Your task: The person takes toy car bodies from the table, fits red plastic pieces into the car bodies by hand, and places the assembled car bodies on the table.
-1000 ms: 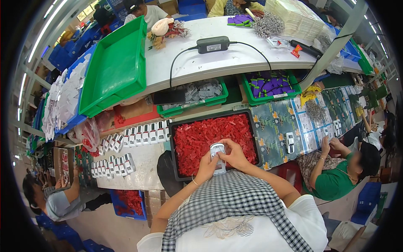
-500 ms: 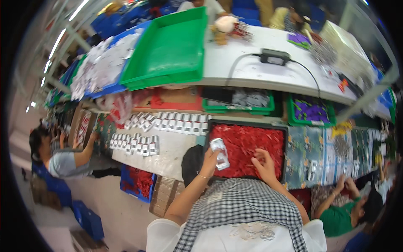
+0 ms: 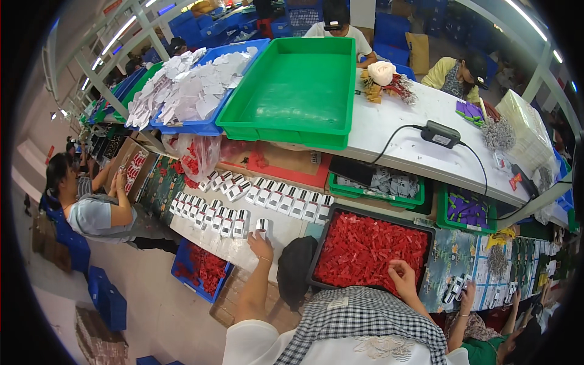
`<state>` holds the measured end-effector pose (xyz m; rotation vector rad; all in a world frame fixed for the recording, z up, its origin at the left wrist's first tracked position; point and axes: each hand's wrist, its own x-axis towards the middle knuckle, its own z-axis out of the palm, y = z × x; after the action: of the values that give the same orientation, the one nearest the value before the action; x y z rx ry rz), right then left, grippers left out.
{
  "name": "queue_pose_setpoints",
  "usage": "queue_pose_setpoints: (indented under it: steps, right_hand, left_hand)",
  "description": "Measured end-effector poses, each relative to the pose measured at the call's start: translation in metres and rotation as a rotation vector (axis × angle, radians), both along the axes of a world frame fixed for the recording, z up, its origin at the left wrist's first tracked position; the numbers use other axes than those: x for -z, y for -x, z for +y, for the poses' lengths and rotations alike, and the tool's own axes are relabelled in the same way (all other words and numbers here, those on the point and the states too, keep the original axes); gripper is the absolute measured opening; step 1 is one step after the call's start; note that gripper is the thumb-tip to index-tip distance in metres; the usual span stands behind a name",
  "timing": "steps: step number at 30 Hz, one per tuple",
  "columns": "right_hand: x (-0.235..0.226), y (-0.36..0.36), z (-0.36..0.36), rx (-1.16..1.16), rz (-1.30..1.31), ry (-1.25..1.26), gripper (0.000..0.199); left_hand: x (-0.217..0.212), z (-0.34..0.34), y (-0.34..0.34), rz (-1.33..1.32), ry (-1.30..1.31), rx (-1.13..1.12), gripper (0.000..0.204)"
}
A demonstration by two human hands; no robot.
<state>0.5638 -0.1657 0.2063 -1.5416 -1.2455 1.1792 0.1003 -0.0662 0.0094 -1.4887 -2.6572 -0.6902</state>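
My left hand [image 3: 261, 246] is stretched out over the pale tabletop at the left, its fingers closed round the near end of a small white case [image 3: 262, 225] with a dark end. This case stands just right of a row of similar white-and-black cases [image 3: 240, 224]. A second row [image 3: 283, 199] runs behind it. Over the near right part of a black tray [image 3: 371, 212] my right hand [image 3: 402, 278] hovers, fingers curled together. Whether a small piece is between them is hidden. Red strip-like pieces [image 3: 365, 249] heap up in the tray.
A dark cap-like thing [image 3: 296, 272] lies between my left arm and the tray. Above the bench runs a white shelf [image 3: 389, 137] bearing a green bin [image 3: 292, 91] and a black power adapter [image 3: 440, 134]. People work at both sides. A blue crate [image 3: 201, 271] sits low left.
My left hand has carried the white case from above the tray leftward to the tabletop beside the rows. My right hand stays over the tray, its fingers now more curled. The view has shifted.
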Motion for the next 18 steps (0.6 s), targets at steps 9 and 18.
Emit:
queue_pose_setpoints:
  steps: [9, 18]
  right_hand:
    - [0.006, -0.015, -0.024, 0.034, -0.071, 0.129, 0.017]
    - [0.017, -0.026, -0.025, 0.053, -0.118, 0.189, 0.016]
  left_hand:
    - [-0.019, -0.005, 0.055, 0.284, 0.221, 0.016, 0.06]
    - [0.021, 0.056, 0.138, 0.206, 0.276, -0.264, 0.062]
